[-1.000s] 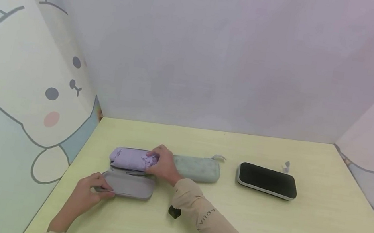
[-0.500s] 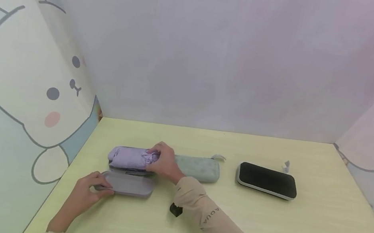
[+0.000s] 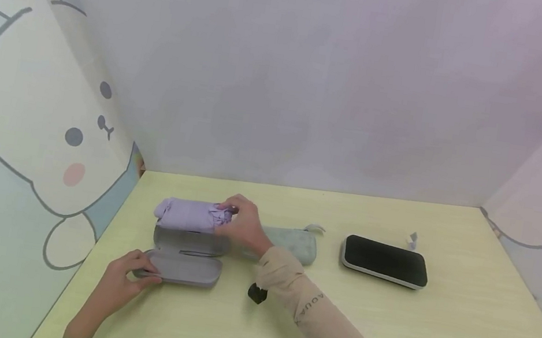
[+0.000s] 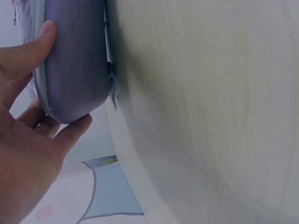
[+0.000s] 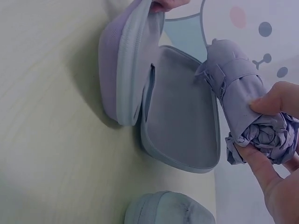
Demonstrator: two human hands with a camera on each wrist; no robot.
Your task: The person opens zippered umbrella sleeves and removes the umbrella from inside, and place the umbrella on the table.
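Observation:
My right hand (image 3: 245, 226) grips the end of a rolled lavender folding umbrella (image 3: 188, 215), thumb on one side and fingers on the other. In the right wrist view the umbrella (image 5: 238, 88) has a strap round it and bunched fabric at its end. It is raised out of an open grey-purple zip case (image 3: 183, 240), whose hollow inside (image 5: 182, 107) shows. With thumb and fingers, my left hand (image 3: 125, 277) holds the left end of the case's near half (image 3: 185, 269). The left wrist view shows the case's rounded outer shell (image 4: 77, 60) between them.
A pale green case (image 3: 293, 244) with a small loop lies right of the umbrella, partly behind my right hand. Farther right is a black-topped case with a light rim (image 3: 385, 261), a small whitish tab (image 3: 412, 241) behind it. A wall borders the table's back.
My right hand has lifted the umbrella up and back out of the case, so the case's far half now shows below it. My left hand has stayed at the near half.

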